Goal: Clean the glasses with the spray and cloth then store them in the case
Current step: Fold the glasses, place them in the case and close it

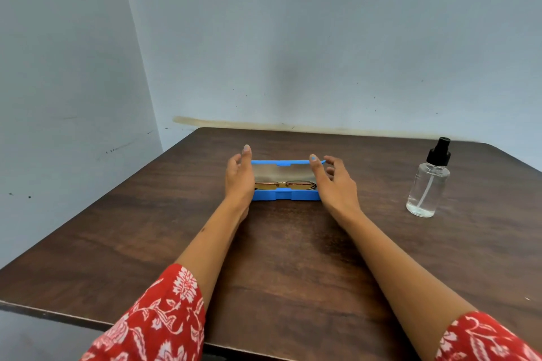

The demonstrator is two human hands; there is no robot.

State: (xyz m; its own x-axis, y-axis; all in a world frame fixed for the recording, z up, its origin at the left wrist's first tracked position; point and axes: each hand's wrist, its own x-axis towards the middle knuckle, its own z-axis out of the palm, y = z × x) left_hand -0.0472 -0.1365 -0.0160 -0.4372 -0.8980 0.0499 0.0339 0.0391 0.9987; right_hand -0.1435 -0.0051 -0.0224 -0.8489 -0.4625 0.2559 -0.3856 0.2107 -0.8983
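Observation:
A blue glasses case (286,195) lies open in the middle of the table, its grey-lined lid raised toward the wall. Gold-rimmed glasses (286,184) lie folded inside it. A grey lining or cloth shows behind them; I cannot tell which. My left hand (240,176) is at the case's left end, fingers straight and pointing up beside the lid. My right hand (333,177) is at the right end, thumb against the lid's top corner and fingers loosely spread. A clear spray bottle (428,184) with a black pump top stands upright at the right.
The dark wooden table (281,258) stands in a corner, with a pale wall close behind and another at the left. The table's near edge runs across the bottom of the view. Red patterned sleeves cover both of my upper forearms.

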